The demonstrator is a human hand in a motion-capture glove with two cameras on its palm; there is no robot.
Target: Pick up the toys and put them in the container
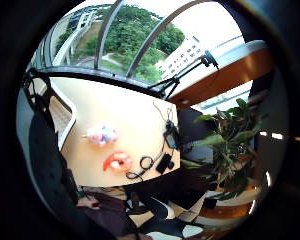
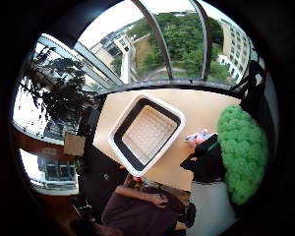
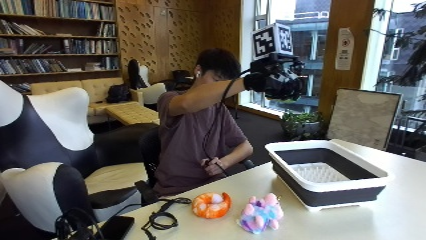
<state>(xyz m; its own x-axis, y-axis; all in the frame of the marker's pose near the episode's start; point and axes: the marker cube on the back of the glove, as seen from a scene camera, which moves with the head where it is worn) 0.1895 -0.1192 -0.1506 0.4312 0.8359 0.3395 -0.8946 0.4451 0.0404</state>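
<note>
Hand (image 3: 279,80): raised high above the bin (image 3: 327,176); a green toy (image 2: 243,152) is seen at the palm, grip cannot be told.
Table (image 3: 373,220): orange toy (image 3: 212,204) and pink toy (image 3: 261,214) are laid beside the bin.

No readable text, white notice (image 3: 344,48) on wooden pillar (image 3: 346,65), print too small to read

You're in a library lounge: bookshelves (image 3: 56,35) fill the far left wall, armchairs (image 3: 46,150) and a sofa (image 3: 86,92) stand behind you, tall windows (image 3: 299,50) rise on the right, and potted plants (image 3: 299,122) stand near them.
</note>
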